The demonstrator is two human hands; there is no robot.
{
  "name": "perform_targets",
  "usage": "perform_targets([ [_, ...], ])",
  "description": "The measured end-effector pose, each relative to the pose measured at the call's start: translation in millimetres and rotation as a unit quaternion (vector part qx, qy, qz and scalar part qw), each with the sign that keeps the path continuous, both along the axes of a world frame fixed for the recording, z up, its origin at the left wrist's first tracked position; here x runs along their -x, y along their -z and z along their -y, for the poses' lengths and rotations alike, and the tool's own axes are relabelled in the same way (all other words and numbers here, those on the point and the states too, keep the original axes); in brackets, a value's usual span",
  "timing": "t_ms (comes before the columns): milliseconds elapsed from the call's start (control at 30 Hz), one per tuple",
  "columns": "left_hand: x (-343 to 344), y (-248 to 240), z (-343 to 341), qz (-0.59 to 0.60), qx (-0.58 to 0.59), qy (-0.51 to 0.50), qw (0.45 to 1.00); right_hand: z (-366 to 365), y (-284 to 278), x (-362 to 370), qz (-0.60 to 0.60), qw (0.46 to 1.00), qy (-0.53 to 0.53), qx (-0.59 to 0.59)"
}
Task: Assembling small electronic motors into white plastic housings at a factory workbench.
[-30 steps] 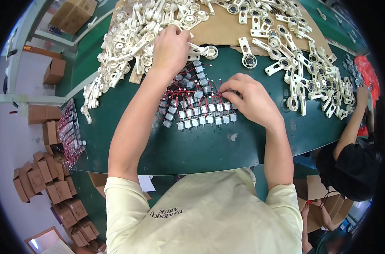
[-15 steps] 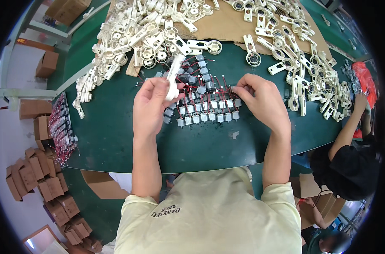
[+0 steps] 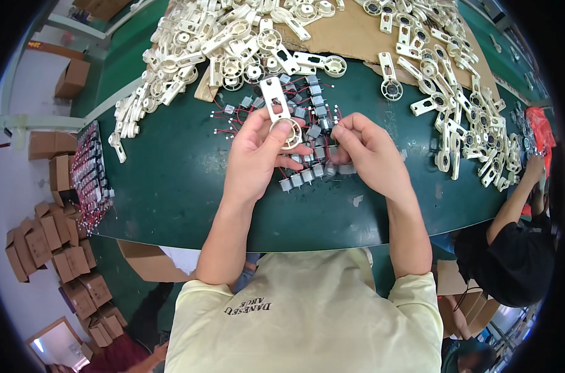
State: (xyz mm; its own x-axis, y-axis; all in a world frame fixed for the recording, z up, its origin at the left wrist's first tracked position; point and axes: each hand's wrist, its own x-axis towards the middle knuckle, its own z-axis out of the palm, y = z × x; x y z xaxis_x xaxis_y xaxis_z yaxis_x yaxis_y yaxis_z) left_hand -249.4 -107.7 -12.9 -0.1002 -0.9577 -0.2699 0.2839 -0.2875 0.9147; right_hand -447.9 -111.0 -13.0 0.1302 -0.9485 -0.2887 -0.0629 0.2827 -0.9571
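My left hand (image 3: 257, 146) is closed on a cream plastic housing (image 3: 273, 98), a flat arm with a spoked ring at its lower end. The thumb lies on the ring (image 3: 288, 133), and the arm points away from me. Close by on the right, my right hand (image 3: 372, 146) has its thumb and fingertips pinched. Below its fingers hangs a small grey motor (image 3: 341, 168), smeared by motion; its thin wires run up into the pinch, hardly visible. Underneath both hands, rows of small grey motors (image 3: 305, 176) with red wires lie on the green table (image 3: 189, 205), partly hidden.
A big heap of cream housings (image 3: 189, 46) fills the far left, partly over cardboard (image 3: 344, 34). More housings with dark rings (image 3: 447, 93) lie at the right. Wired motors (image 3: 91, 180) line the left edge. A co-worker's arm (image 3: 512, 199) reaches a red bag (image 3: 539, 127).
My left hand has moved right and turned the housing so its ring shows. A motor now dangles from my right hand, lifted out of the rows. The view has shifted slightly.
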Motion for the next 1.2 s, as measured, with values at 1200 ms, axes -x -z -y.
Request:
perform_targets([
  [1200,13,16,-3,-0.176,-0.002,0.054,0.983,0,-17,1,-0.039,0.987,-0.042,0.147],
])
